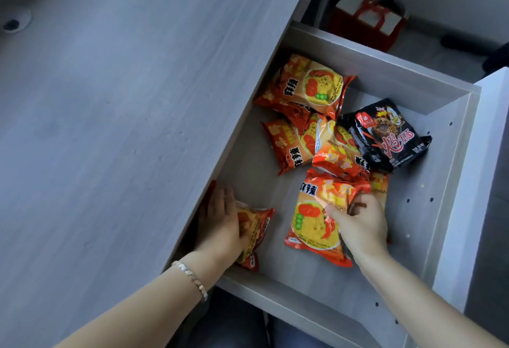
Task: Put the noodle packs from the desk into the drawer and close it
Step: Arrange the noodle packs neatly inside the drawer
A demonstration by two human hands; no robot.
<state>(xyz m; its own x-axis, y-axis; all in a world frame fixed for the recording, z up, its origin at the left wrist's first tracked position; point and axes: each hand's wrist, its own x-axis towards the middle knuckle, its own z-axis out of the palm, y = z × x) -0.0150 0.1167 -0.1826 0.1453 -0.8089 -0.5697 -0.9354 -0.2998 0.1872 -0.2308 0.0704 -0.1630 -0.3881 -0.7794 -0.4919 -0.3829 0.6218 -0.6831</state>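
Observation:
The grey drawer (pixel 446 160) stands pulled out from under the desk (pixel 110 127). Several orange noodle packs lie inside it, the farthest one (pixel 305 84) near the back wall, and a black noodle pack (pixel 385 135) rests to their right. My left hand (pixel 220 223) grips an orange pack (pixel 254 230) at the drawer's near left side, partly under the desk edge. My right hand (pixel 358 222) is closed on the top of another orange pack (pixel 314 221) lying flat in the drawer's front middle.
The desk top shows no packs and has a cable hole (pixel 13 24) at far left. A red and white gift box (pixel 369 21) sits on the floor beyond the drawer. A white cabinet edge (pixel 490 133) borders the drawer's right side.

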